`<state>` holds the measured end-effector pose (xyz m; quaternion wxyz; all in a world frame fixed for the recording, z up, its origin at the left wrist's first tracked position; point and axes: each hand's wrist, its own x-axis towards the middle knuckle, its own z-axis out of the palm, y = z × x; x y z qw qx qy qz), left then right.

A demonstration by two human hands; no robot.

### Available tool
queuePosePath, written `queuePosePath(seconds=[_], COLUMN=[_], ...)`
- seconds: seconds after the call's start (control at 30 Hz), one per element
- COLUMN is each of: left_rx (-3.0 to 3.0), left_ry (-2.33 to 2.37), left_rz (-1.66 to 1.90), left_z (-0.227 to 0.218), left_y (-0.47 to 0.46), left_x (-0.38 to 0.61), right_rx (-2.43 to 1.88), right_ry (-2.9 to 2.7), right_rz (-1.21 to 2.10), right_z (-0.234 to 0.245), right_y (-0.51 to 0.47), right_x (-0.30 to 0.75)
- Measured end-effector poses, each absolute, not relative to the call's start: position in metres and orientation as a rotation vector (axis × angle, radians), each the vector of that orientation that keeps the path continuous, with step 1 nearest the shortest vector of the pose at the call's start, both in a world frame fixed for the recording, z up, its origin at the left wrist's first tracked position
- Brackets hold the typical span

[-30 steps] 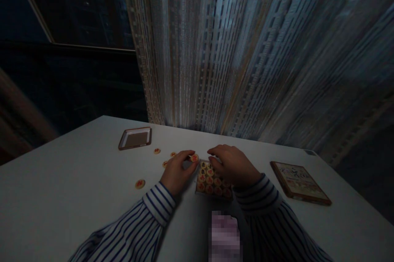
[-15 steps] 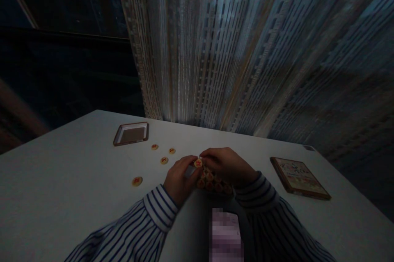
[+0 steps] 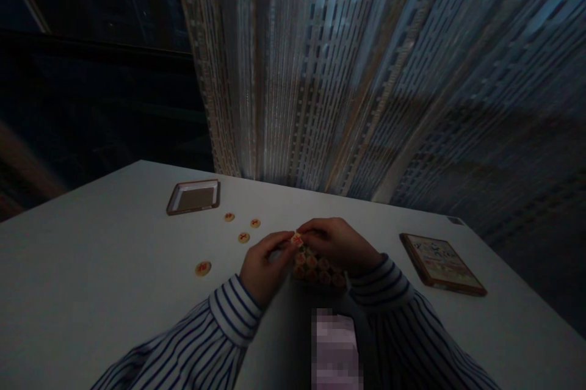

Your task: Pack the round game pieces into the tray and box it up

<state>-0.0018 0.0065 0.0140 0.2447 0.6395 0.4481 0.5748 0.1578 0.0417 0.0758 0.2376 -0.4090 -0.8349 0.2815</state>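
My left hand (image 3: 262,263) and my right hand (image 3: 336,242) meet over a small box of round wooden game pieces (image 3: 318,269) on the white table (image 3: 105,292). Both pinch one round piece (image 3: 297,239) with a red mark, held just above the far left corner of the box. Rows of similar pieces fill the box below my right hand. Several loose pieces lie on the table to the left, one of them (image 3: 202,268) nearest me.
A shallow brown tray or lid (image 3: 193,196) sits at the far left of the table. A flat brown box lid with a printed top (image 3: 441,263) lies at the right. A patterned curtain (image 3: 366,72) hangs behind the table.
My left hand carried the round piece rightward to the box, and my right hand came in and pinched it too. The view shifted slightly.
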Motion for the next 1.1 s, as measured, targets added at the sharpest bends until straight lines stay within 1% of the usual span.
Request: queuePosePath(seconds=[0.23, 0.47, 0.77, 0.97, 1.1], left_rx=[1.116, 0.841, 0.876, 0.918, 1.023], left_ry=[1.140, 1.065, 0.993, 1.046, 1.182], left_rz=[1.465, 1.433, 1.435, 1.434, 1.444], left_z=[0.021, 0.013, 0.004, 0.009, 0.009], left_y=[0.010, 0.014, 0.017, 0.017, 0.019], left_x=[-0.003, -0.003, -0.005, -0.005, -0.008], right_rx=[-1.120, -1.093, -1.125, -1.129, -1.191], right_ry=[-2.302, -2.414, -2.558, -2.572, -2.549], right_rz=[0.699, 0.452, 0.127, 0.060, 0.039], right_z=[0.074, 0.076, 0.077, 0.076, 0.075], right_y=[0.041, 0.040, 0.034, 0.034, 0.038], right_x=[0.155, 0.152, 0.145, 0.145, 0.150])
